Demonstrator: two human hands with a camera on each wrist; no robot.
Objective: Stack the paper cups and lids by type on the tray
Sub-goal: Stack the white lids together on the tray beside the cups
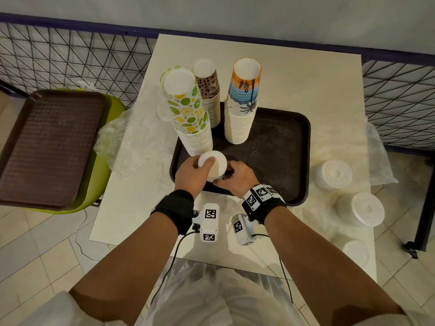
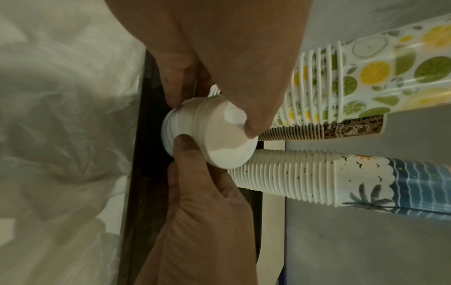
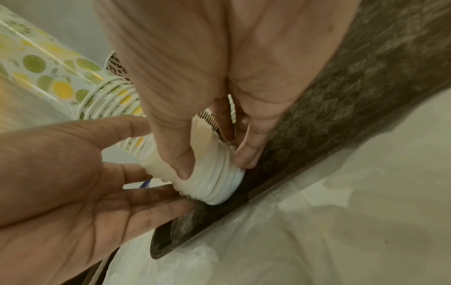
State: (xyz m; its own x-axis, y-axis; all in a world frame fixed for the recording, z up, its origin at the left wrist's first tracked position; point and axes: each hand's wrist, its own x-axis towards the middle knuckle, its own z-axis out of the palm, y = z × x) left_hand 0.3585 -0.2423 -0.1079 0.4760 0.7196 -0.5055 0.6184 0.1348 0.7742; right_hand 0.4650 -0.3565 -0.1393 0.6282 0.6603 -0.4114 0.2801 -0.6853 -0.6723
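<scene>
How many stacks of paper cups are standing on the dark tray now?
3. The citrus-print stack stands at the tray's far left, the brown leopard-print stack just behind it, and the beach-print stack to their right. None seems hidden.

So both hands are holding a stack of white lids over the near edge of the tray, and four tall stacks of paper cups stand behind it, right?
Not quite: the head view shows three tall cup stacks, not four: citrus-print stack, brown stack and beach-print stack. Both hands do hold the stack of white lids over the tray.
</scene>
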